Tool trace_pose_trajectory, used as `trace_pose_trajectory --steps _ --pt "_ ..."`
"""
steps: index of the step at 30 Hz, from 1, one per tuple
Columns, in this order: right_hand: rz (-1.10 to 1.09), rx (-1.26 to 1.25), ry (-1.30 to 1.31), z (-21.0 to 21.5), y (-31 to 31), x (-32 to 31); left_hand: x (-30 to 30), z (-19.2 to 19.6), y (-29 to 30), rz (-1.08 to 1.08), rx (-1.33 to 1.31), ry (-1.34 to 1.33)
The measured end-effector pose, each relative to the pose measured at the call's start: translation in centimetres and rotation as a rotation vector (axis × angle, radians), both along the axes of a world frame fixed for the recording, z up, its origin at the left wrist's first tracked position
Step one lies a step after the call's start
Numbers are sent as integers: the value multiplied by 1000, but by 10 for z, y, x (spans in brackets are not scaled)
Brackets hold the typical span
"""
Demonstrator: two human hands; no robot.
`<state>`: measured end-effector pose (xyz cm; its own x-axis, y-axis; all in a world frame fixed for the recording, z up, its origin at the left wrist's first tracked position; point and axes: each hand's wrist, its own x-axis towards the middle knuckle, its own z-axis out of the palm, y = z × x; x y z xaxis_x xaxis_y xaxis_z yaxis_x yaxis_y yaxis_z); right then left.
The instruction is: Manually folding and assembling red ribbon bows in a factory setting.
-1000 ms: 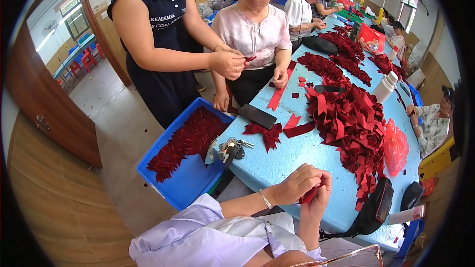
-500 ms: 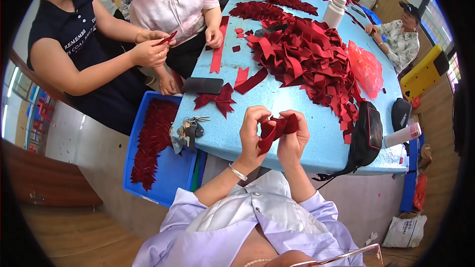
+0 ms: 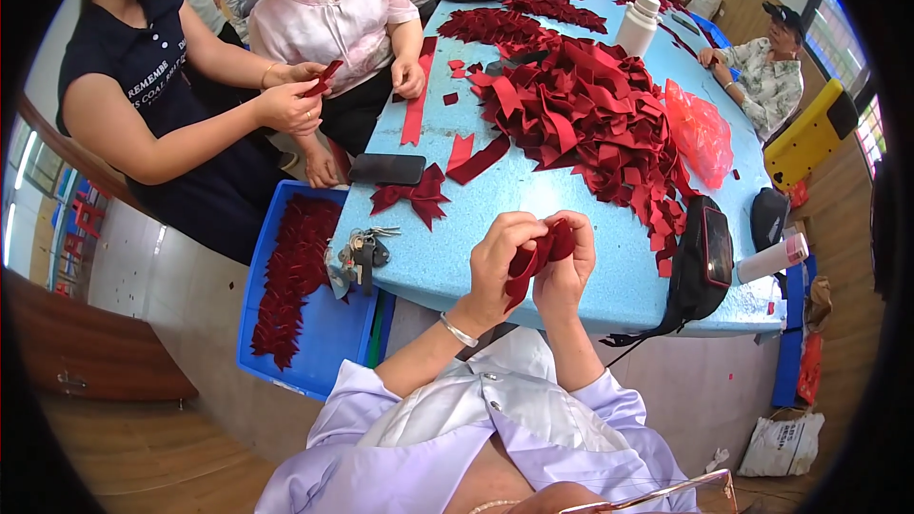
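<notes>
Between my two hands, just above the near edge of the blue table (image 3: 447,257), is a dark red velvet ribbon bow (image 3: 541,255). My left hand (image 3: 500,262) pinches its left side, with the fingers curled over the top. On the other side, my right hand (image 3: 568,271) grips the right loop between thumb and fingers. Parts of the bow are hidden behind my fingers. A finished red bow (image 3: 411,196) lies on the table to the left, touching a black phone (image 3: 387,168). Beyond my hands spreads a large heap of red ribbon pieces (image 3: 590,114).
A blue crate (image 3: 328,347) with rows of red bows stands beside the table's left corner, near a bunch of keys (image 3: 362,255). To the right are a black pouch (image 3: 700,262) and a pale bottle (image 3: 771,259). Co-workers sit or stand along both sides.
My left fingers have closed in toward my right hand over the bow's middle, and the bow has turned steeper. A co-worker at the left has shifted the red ribbon piece slightly.
</notes>
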<state>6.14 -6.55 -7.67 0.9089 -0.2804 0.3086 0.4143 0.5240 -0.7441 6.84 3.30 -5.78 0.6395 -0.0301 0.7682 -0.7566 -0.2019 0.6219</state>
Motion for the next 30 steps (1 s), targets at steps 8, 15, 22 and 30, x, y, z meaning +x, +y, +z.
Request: trace_pose_trajectory --steps 8,15,22,30 --pt "86 -86 -13 11 1 -4 0 -7 -2 44 15 -105" --pt "108 -115 94 6 1 -5 5 -10 1 76 43 -114" --pt "-6 -187 23 -6 -9 5 2 -19 -2 -246 -368 462" --pt "-9 -464 -121 3 -14 7 7 -16 9 -187 -186 325"
